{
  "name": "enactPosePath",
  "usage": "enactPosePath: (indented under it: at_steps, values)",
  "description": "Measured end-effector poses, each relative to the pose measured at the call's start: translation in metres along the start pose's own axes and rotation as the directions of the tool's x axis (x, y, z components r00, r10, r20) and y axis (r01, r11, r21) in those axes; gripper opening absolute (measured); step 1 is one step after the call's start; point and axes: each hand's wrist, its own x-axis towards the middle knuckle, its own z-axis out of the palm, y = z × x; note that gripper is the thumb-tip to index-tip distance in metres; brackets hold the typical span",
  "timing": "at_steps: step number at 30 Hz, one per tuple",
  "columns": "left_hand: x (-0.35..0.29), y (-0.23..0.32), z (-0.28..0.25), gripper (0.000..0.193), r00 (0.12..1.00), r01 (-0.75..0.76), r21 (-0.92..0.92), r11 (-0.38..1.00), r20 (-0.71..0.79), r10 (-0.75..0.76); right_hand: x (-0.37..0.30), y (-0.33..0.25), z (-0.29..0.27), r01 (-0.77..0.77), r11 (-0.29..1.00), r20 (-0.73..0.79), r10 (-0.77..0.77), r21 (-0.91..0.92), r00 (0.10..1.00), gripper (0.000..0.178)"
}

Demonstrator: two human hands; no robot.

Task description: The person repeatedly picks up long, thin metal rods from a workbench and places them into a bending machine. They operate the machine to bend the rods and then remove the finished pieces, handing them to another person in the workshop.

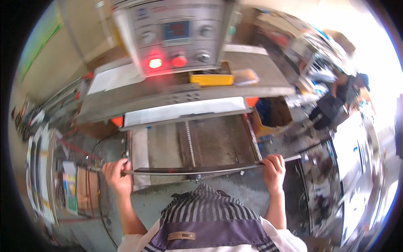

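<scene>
A long, thin metal strip [197, 171], dark with a bright edge, stretches across in front of my body, and both my hands hold it. My left hand [117, 176] is closed around it near its left end. My right hand [273, 171] grips it toward the other side, and a short bright end sticks out past my fingers. Beneath and beyond the strip lies a machine bed with a spiral-threaded screw [190, 145] down its middle. Above stands the machine's control box [180, 42], with a lit red lamp [155, 63] and a red button [179, 61].
On the machine's metal top [260, 69] sits a yellow tray [212, 79]. An open cardboard box [273, 124] stands right of the bed. A rack with flat packages [86, 189] is at left. One person [342, 98] is at far right, another [26, 119] at far left.
</scene>
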Motion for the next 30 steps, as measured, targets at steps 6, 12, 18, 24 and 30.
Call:
enactPosePath:
  at_steps: [6, 12, 18, 24, 30]
  values:
    - [-0.003, 0.000, 0.011, 0.021, 0.999, -0.032, -0.012, 0.999, 0.027, 0.032, -0.008, 0.000, -0.005, -0.022, 0.998, -0.031, 0.024, 0.057, 0.999, 0.033]
    - [-0.003, -0.007, 0.011, 0.022, 0.998, -0.011, -0.025, 1.000, 0.065, 0.012, -0.005, -0.006, -0.004, -0.025, 0.999, 0.002, 0.025, -0.022, 1.000, 0.028]
    - [-0.001, -0.005, 0.009, 0.030, 0.992, -0.002, -0.082, 0.997, 0.126, 0.012, -0.003, -0.003, -0.001, -0.012, 0.999, 0.017, 0.013, -0.030, 1.000, 0.029]
    - [0.000, -0.004, 0.005, 0.032, 0.977, 0.046, -0.092, 0.995, 0.213, -0.025, 0.001, 0.000, 0.004, -0.008, 1.000, 0.041, 0.009, -0.014, 0.999, 0.030]
    - [-0.012, -0.014, 0.004, 0.032, 0.959, 0.155, -0.127, 0.980, 0.258, -0.118, 0.003, 0.001, 0.016, -0.001, 1.000, 0.068, 0.001, 0.008, 0.998, 0.031]
